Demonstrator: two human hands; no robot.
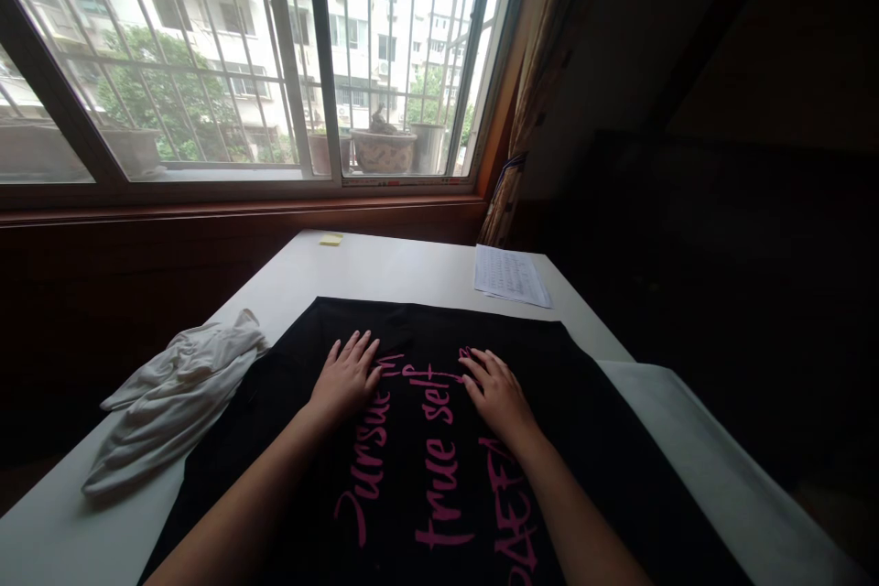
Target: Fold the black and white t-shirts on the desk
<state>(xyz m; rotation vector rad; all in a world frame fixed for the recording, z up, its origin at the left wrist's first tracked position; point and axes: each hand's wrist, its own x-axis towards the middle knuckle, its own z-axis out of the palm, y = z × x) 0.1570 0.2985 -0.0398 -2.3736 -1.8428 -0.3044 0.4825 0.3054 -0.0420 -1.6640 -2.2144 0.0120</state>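
Note:
A black cloth (405, 439) with pink handwritten-style lettering lies spread over the white table; its near part runs out of view, so I cannot tell whether it is a garment. My left hand (347, 375) rests palm down on its far left part, fingers stretched out, partly over the letters. To the right, my right hand (498, 394) also lies flat on the fabric, fingers spread and covering part of the print. Both hands touch the cloth without gripping it. The words "true self" show between them.
On the white table (391, 265), a crumpled pale cloth (171, 403) lies at the left. A yellow sticky note (330, 239) and printed sheets (512, 276) are at the far end. Whitish material (687, 412) hangs over the right edge. A barred window (320, 180) and curtain (508, 192) stand beyond.

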